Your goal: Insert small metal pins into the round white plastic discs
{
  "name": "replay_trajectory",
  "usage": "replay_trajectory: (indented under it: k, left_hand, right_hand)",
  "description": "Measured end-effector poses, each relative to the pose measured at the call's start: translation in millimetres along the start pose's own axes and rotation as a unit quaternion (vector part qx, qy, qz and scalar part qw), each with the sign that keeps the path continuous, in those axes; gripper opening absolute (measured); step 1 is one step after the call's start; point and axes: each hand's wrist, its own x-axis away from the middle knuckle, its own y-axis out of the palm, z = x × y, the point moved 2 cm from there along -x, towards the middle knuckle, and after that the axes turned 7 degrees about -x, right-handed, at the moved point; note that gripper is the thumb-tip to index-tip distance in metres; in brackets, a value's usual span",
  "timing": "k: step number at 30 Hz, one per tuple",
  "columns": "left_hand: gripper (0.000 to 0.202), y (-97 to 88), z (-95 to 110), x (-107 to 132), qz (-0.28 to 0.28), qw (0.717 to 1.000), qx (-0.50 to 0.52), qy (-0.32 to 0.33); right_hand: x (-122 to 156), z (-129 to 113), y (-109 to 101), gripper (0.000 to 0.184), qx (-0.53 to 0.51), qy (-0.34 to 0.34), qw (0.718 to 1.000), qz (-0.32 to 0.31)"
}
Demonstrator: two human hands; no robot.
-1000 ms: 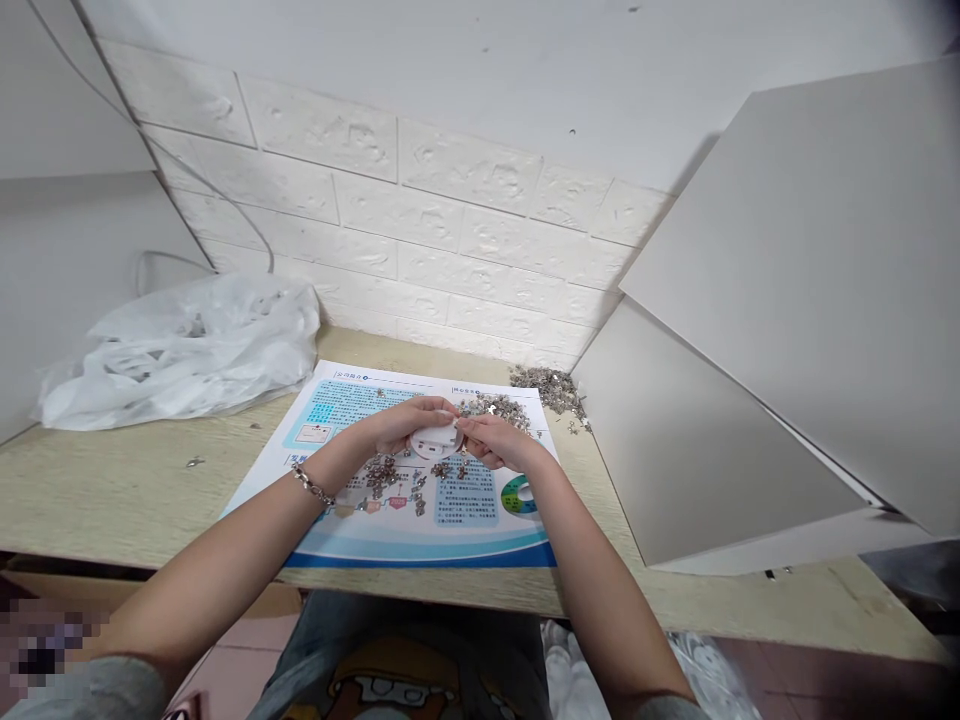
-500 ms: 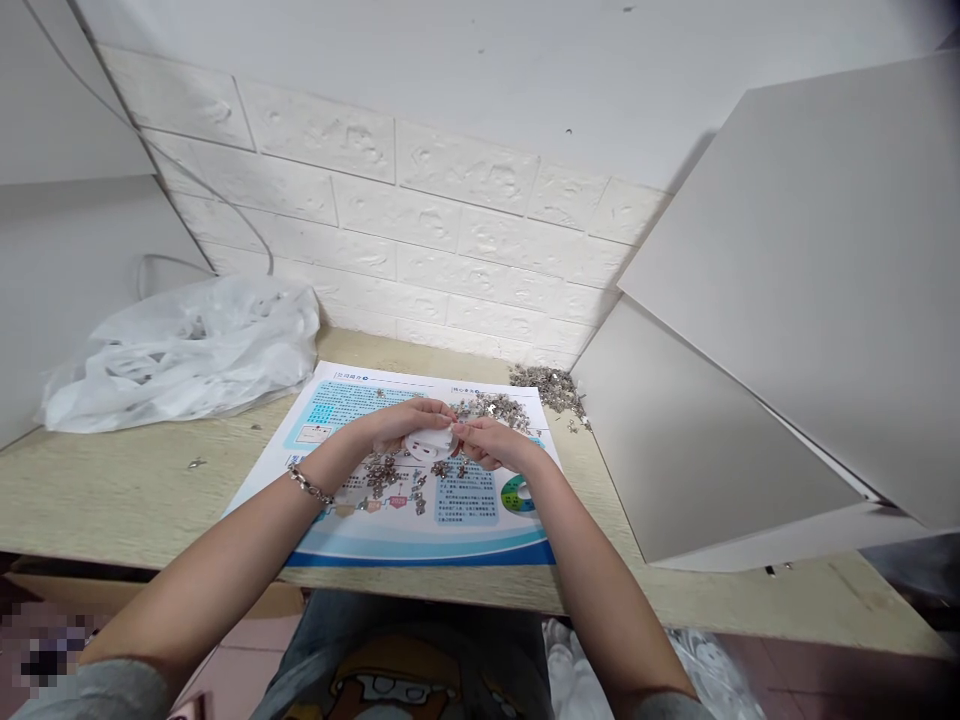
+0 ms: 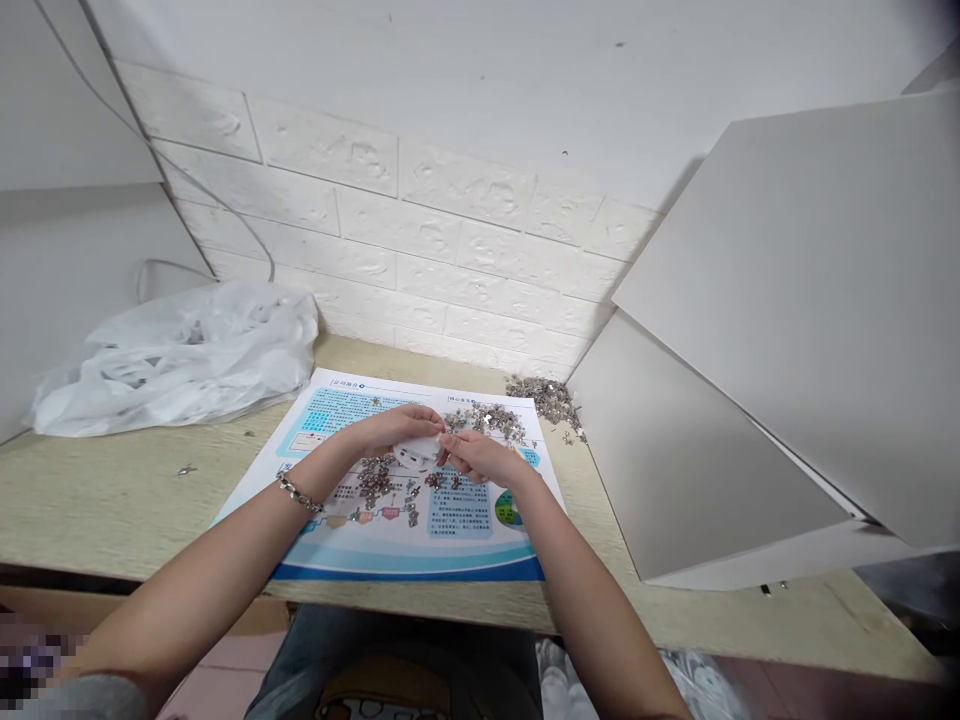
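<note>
My left hand [image 3: 390,430] and my right hand [image 3: 476,455] meet over a printed blue and white sheet [image 3: 397,525] on the wooden table. Between them they hold a small round white plastic part [image 3: 418,452]; both hands have their fingers curled onto it. My right fingertips pinch at its right edge, and whether they also hold a small metal piece I cannot make out. Several small metal pieces [image 3: 375,478] lie scattered on the sheet just below my hands. A bracelet [image 3: 296,493] sits on my left wrist.
A bigger heap of metal pieces [image 3: 544,395] lies at the sheet's far right corner, against the brick wall. A crumpled white plastic bag [image 3: 180,355] lies at the left. Large grey boards [image 3: 750,380] lean at the right. One stray metal piece [image 3: 185,469] lies at the left.
The two hands have stayed together on the white part, which now sits tilted and more covered by the fingers. The view has shifted slightly; nothing was let go.
</note>
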Motion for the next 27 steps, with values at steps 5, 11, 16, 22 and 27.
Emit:
replay_trajectory:
  k: [5,11,16,22,27]
  left_hand:
    - [0.024,0.4,4,2,-0.01,1.0,-0.016,0.014]
    - [0.019,4.5,10,6,-0.033,0.998,-0.045,0.037]
    - [0.025,-1.8,8,4,0.051,0.994,-0.09,0.028]
    - [0.039,-12.7,3,0,0.101,0.994,0.017,0.04]
    - [0.038,-13.2,-3,-7,0.273,0.936,0.198,0.101]
  right_hand:
    - [-2,1,1,0.041,0.041,-0.011,0.999,0.012]
    - [-1,0,6,0.044,0.101,-0.002,0.994,0.03]
    - [-2,-1,8,0.049,0.198,-0.038,0.974,0.102]
    - [4,-12,10,0.055,0.101,-0.08,0.98,0.15]
    - [0,-9,5,0.051,0.038,-0.079,0.973,0.212]
